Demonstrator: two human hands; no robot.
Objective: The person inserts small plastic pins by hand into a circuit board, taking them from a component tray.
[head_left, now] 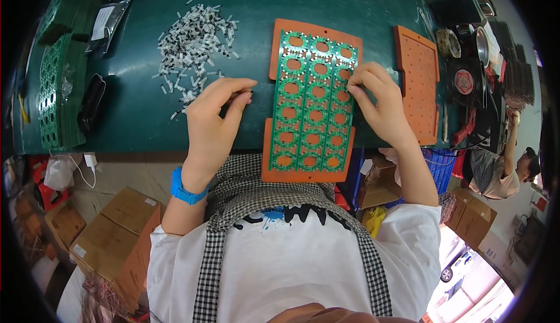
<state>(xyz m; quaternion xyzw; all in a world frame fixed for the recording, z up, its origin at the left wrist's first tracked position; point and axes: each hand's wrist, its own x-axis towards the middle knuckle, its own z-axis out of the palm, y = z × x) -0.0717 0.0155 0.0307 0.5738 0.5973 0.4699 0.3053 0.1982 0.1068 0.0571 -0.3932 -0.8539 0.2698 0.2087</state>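
Head view takes in a workroom where cardboard boxes (116, 229) stand on the floor to the left, a blue crate (437, 162) sits below the table's right side, and another person (504, 180) appears at the far right with an arm raised. Across the room's near part runs a dark green table (137, 119), bearing a stack of green boards (55, 98) at its left end and a spare orange tray (419, 84) toward the right. Between them, in front of the person, lies another orange tray (303, 177) with the circuit board panel (315, 104) on top, its rows of oval openings slightly askew to the table edge. The right hand (382, 104) has thumb and forefinger drawn together at the panel's right edge; whether they pinch a part cannot be told. The left hand (213, 113) is curled beside the panel's left edge, fingertips close together, and any grip there is likewise unclear. Good work here probably means leaving the panel flat on its tray, coming in from above with only the fingertips, and holding the wrists clear of the scattered small parts (195, 40), which look light and easily brushed astray.
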